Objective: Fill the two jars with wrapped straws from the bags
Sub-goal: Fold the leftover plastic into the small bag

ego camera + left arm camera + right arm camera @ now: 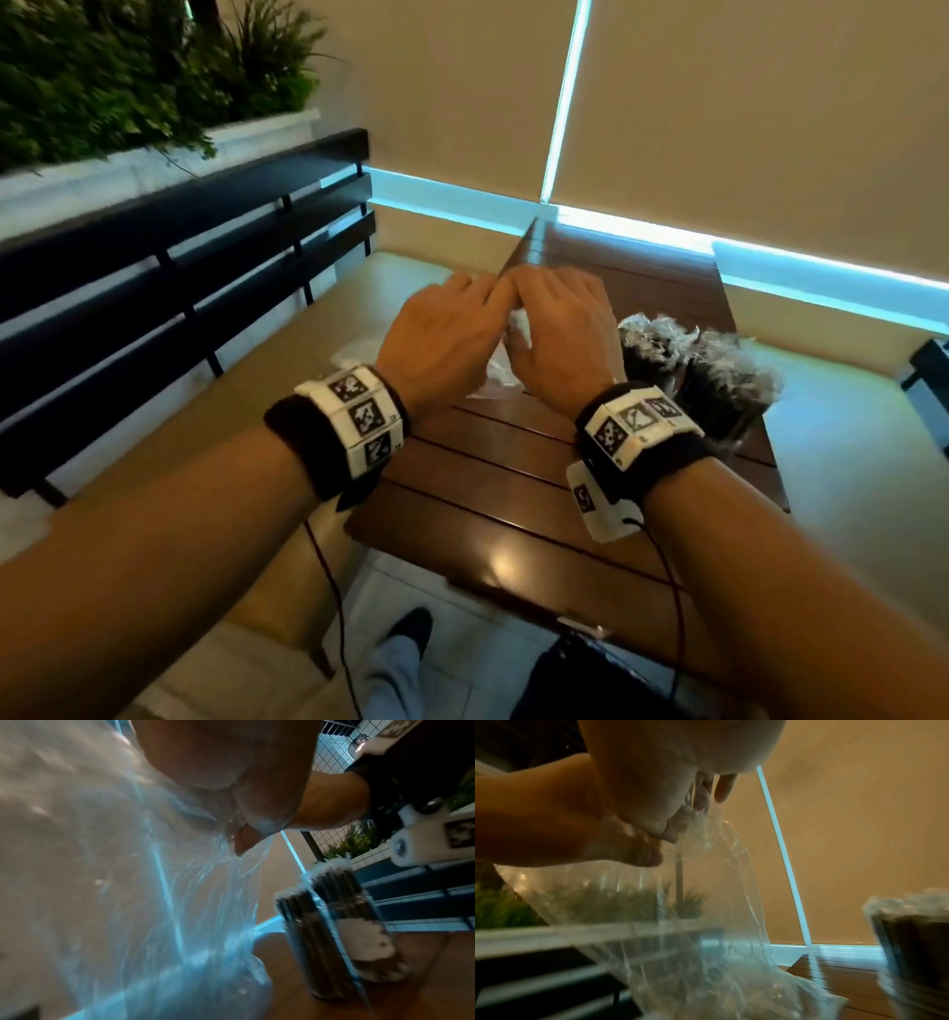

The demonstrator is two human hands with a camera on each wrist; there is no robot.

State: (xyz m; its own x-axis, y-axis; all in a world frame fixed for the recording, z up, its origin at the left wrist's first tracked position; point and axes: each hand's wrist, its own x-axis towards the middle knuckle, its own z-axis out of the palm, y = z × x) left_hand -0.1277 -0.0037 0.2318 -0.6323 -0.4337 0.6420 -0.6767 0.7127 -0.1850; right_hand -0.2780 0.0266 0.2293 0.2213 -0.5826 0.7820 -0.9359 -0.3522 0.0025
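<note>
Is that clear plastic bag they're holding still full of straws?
Empty, it seems: the clear plastic bag hangs limp and see-through, with no straws visible inside.

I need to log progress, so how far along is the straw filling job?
Looks nearly done: both jars stand packed with dark wrapped straws. In hand: the left hand and right hand pinch a clear plastic bag that looks empty. Left: probably just clearing that bag off the table.
</note>
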